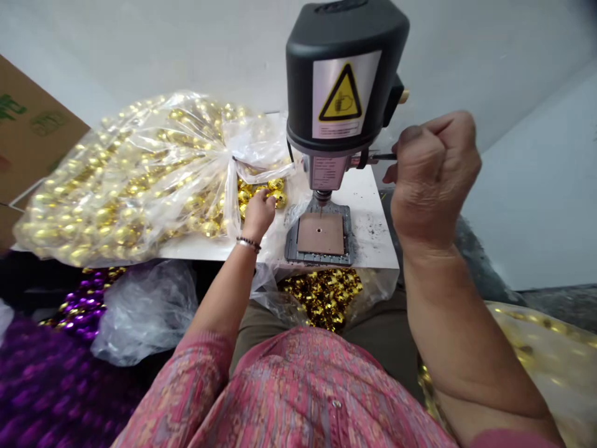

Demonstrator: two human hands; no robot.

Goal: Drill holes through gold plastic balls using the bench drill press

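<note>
My left hand (261,214), with a dark bracelet at the wrist, reaches into the mouth of a clear plastic bag (228,186). Its fingers are bent down among shiny gold balls (278,198); their tips are partly hidden, so what they hold, if anything, does not show. My right hand (433,180) is closed around the lever handle (385,157) on the right side of a black benchtop drill press (347,93). Under its thin bit lies a brown square plate (321,233) with a small hole, on the dark machine base (291,252).
A large clear bag full of gold balls (116,180) covers the left of the white table (373,242). Dark shavings dot the tabletop. More gold balls (326,295) sit in plastic at my lap. Purple balls (84,305), crumpled plastic (147,311) and a cardboard box (35,124) are at left.
</note>
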